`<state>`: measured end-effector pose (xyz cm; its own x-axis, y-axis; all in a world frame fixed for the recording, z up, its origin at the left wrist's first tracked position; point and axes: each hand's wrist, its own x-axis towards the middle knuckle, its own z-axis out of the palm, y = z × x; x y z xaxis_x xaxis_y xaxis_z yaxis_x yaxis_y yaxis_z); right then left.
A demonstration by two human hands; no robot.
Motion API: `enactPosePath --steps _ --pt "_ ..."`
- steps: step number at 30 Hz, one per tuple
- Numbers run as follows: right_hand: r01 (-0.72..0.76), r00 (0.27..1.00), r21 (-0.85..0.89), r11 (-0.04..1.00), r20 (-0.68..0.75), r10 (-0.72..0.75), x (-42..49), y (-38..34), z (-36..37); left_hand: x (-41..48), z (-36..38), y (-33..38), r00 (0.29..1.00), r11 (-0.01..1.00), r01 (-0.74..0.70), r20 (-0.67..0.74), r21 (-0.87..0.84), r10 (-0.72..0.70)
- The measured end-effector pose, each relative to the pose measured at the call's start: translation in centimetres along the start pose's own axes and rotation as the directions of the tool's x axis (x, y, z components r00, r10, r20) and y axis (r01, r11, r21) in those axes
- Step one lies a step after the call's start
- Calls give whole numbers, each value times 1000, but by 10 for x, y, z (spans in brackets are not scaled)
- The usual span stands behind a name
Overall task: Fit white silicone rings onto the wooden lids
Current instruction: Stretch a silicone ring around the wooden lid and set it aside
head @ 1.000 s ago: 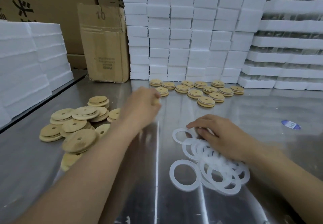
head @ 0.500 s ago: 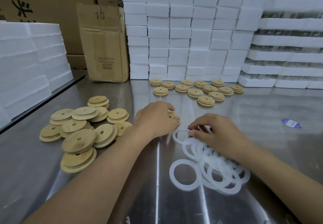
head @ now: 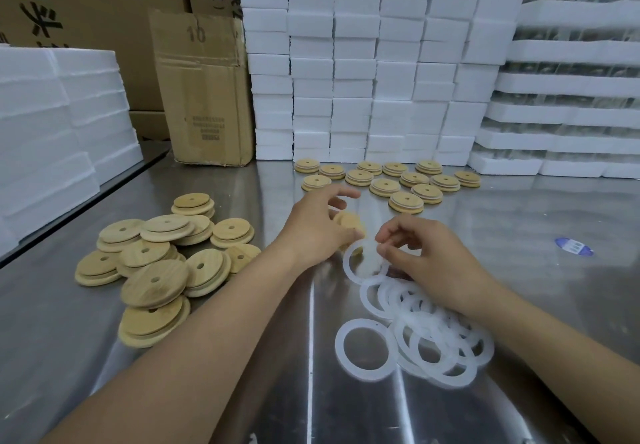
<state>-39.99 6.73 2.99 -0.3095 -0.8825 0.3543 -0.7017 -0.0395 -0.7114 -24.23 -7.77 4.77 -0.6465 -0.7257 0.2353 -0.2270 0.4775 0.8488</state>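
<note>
My left hand (head: pixel 317 225) grips a round wooden lid (head: pixel 350 222) on edge at the middle of the steel table. My right hand (head: pixel 420 256) pinches a white silicone ring (head: pixel 358 263), lifted off the table right beside that lid. A heap of several white rings (head: pixel 426 332) lies under and in front of my right wrist. Several bare wooden lids (head: pixel 156 263) are piled at the left. Several lids with white rings fitted (head: pixel 391 180) sit in rows at the back.
Stacks of white foam blocks (head: pixel 363 62) wall off the back and right, more foam (head: pixel 52 125) is at the left, and a cardboard box (head: pixel 204 90) stands at the back left. A blue sticker (head: pixel 573 247) lies on the steel table (head: pixel 519 229) at the right.
My left hand drew back from the finished rows to the centre with a lid and tipped it up. My right hand lifted one ring off the heap toward the lid.
</note>
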Motion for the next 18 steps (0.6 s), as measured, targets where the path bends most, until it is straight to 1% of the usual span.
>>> enactPosePath --steps 2,3,7,10,13,16,18 --pt "8 1000 42 999 -15 -8 0 0 0 -1 2 4 999 982 43 20 -187 -40" --pt "11 1000 51 999 -20 -10 0 0 0 -1 3 5 998 968 54 27 -243 -49" --pt "-6 999 -47 999 -45 4 1 0 -2 -4 10 8 994 926 100 78 -365 -77" --pt "-14 996 -73 997 -85 8 1 -1 -3 -3 11 8 986 912 128 147 -391 -75" --pt "-32 993 -32 999 -112 28 2 0 -4 -5 11 7 975 936 95 224 -339 -17" --pt "-49 985 16 999 -162 51 3 3 -5 -6 14 5 977 964 21 212 -264 37" --pt "-48 980 17 999 -194 50 4 4 -5 -5 15 6 981 964 -25 179 -263 74"
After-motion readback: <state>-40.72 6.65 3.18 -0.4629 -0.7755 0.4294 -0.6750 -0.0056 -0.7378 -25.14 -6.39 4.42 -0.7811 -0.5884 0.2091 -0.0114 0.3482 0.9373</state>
